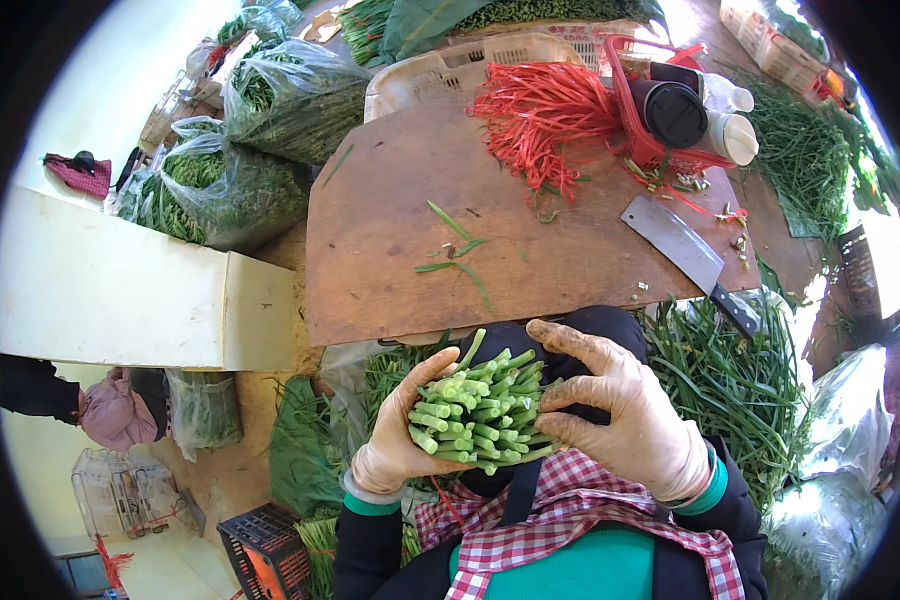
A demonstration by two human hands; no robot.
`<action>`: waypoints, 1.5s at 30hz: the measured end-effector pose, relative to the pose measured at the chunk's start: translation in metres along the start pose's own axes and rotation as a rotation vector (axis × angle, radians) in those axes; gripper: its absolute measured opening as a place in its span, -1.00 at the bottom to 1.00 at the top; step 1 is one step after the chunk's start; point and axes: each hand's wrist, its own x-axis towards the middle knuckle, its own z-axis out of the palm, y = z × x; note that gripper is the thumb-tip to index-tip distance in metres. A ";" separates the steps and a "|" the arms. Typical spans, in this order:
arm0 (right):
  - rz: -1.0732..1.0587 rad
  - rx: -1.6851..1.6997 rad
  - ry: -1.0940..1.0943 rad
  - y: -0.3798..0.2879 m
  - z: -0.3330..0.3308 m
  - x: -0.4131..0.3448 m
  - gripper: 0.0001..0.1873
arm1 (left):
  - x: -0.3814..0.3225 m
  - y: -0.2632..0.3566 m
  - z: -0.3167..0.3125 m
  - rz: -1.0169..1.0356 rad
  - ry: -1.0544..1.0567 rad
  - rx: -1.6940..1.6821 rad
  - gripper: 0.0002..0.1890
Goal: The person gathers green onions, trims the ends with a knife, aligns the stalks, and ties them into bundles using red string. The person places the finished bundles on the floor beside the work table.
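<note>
A bundle of green vegetable stalks (pixel 487 412) is held over my lap, its cut ends facing up toward me. My left hand (pixel 394 427), in a thin soiled glove, wraps the bundle's left side. My right hand (pixel 615 412), gloved likewise, has its fingers spread along the right side, the lower fingertips at the outer stalks. Whether those fingertips press on the stalks is hard to tell. Beyond the bundle is a wooden board (pixel 420 165) with loose leaf scraps (pixel 454 232). A cleaver (pixel 679 244) lies at its right, the black handle past the edge.
Red plastic ties (pixel 547 120) lie beside a red basket (pixel 630 112) holding bottles and a lidded cup. Long green leaves (pixel 727 382) are heaped at my right. Bagged greens (pixel 225 180) stand at left behind a white partition (pixel 120 277). A black crate (pixel 266 551) sits lower left; another person (pixel 112 409) is beyond.
</note>
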 end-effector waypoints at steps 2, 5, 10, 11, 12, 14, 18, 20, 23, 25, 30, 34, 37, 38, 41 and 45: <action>-0.027 -0.130 -0.004 -0.005 -0.001 0.002 -0.77 | 0.000 -0.001 0.001 -0.004 -0.001 0.016 0.22; -0.034 -0.212 0.054 -0.013 0.003 0.003 -0.80 | -0.002 -0.001 0.004 -0.038 0.020 -0.028 0.18; -0.089 -0.219 0.192 -0.015 0.009 -0.003 -0.81 | -0.005 -0.001 0.006 -0.017 0.009 0.106 0.20; -0.079 -0.251 0.172 -0.016 0.001 -0.005 -0.81 | -0.006 -0.001 0.005 -0.003 0.017 0.180 0.20; -0.067 -0.324 0.222 -0.019 -0.009 -0.009 -0.82 | -0.007 -0.001 0.005 -0.004 0.022 0.241 0.20; 0.012 -0.585 0.345 -0.029 -0.048 -0.028 -0.86 | -0.008 -0.001 0.003 0.023 0.037 0.245 0.19; 0.389 -0.758 0.758 -0.042 -0.165 -0.108 -0.90 | -0.010 -0.003 -0.001 0.003 0.057 0.172 0.16; 0.462 -0.930 0.433 -0.038 -0.204 -0.172 -0.92 | -0.008 -0.004 -0.002 0.019 0.056 0.219 0.16; 0.683 -0.920 0.170 0.001 -0.214 -0.247 -0.96 | -0.007 -0.003 -0.002 0.000 0.047 0.169 0.15; 1.059 -1.225 0.085 0.037 -0.206 -0.258 -0.98 | -0.007 -0.002 -0.002 -0.013 0.038 0.106 0.15; 0.741 -1.082 0.244 0.062 -0.151 -0.182 -0.85 | -0.011 0.000 -0.003 0.032 0.046 0.187 0.14; 0.216 -0.625 -0.057 0.031 -0.076 -0.079 -0.75 | -0.009 -0.002 -0.006 0.035 -0.013 0.283 0.20; 0.026 -0.037 -0.122 0.008 -0.029 -0.018 -0.48 | -0.009 -0.002 -0.006 0.040 -0.035 0.282 0.18; 0.071 0.151 -0.078 0.000 -0.015 -0.006 -0.51 | -0.009 -0.001 -0.006 0.027 -0.026 0.281 0.18; 0.273 0.212 -0.187 -0.007 0.007 0.015 -0.54 | -0.007 0.000 -0.005 0.018 -0.011 0.287 0.18; 0.153 0.090 -0.070 -0.001 0.012 0.013 -0.77 | -0.004 0.001 -0.002 0.029 0.005 0.330 0.09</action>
